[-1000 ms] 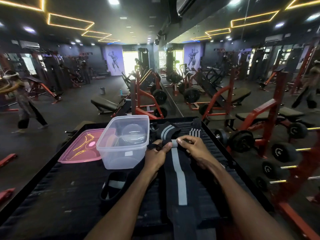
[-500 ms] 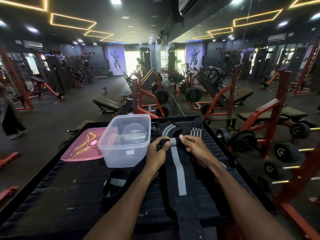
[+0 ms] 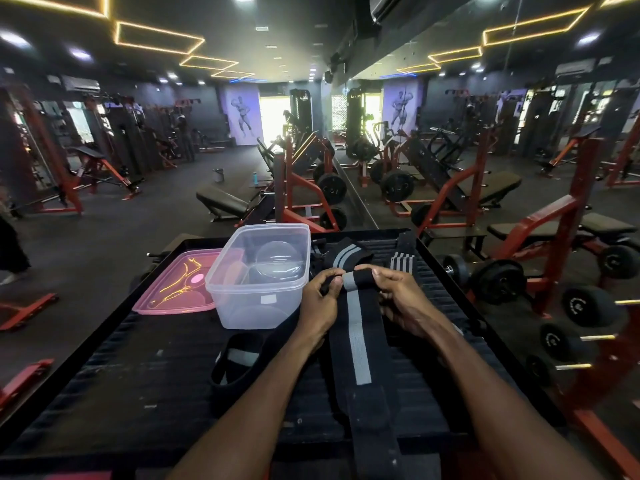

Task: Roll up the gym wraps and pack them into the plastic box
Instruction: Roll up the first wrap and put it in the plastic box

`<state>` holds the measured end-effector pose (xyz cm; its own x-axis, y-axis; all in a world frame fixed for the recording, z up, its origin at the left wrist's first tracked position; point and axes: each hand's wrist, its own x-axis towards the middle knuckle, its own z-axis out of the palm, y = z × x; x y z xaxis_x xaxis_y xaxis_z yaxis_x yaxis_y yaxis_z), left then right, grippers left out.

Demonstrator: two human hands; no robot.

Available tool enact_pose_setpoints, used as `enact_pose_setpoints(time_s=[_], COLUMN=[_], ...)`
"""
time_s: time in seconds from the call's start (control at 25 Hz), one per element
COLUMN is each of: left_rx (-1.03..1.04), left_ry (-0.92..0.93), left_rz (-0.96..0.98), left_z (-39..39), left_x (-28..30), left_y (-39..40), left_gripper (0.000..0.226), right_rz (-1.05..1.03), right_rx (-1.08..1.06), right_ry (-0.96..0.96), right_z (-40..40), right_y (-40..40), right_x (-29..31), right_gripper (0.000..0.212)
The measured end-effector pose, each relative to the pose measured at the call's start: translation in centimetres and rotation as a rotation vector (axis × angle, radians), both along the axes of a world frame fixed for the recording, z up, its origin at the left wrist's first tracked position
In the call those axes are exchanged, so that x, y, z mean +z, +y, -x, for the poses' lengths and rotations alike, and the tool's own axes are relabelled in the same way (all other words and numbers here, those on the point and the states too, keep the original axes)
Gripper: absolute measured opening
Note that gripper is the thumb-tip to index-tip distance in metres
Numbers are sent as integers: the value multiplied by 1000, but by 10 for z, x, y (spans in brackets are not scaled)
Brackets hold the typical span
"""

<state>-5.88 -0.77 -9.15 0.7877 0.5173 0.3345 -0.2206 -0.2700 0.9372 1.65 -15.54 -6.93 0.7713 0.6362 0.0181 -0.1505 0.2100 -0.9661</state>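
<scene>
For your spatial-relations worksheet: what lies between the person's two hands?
In the head view, the rolled end of the black wrap with its grey stripe lies between the left hand and the right hand; both pinch it.

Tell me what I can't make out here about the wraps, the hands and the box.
All in the head view:
- Wrap being rolled: its near end runs off the bottom edge; the rolled part is mostly covered by the left hand and right hand.
- Plastic box: reflections on its clear walls hide whether anything lies inside.
- Striped wraps behind the hands: overlapping, so their number is unclear.
- Looped wrap: partly hidden by the left forearm.
</scene>
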Motion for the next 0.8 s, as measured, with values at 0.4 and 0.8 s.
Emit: enact_pose_setpoints(time_s=[0.4,0.8], left_rx=[-34,47], left_ry=[-24,18], left_rz=[-42,25], left_z=[5,3], left_x=[7,4], left_y=[1,0], left_gripper=[24,10], right_rz=[-61,39], right_rx=[46,-134], right_ry=[62,-310], right_z=[10,-1], right_y=[1,-2], right_x=[3,-4], right_gripper=[29,23])
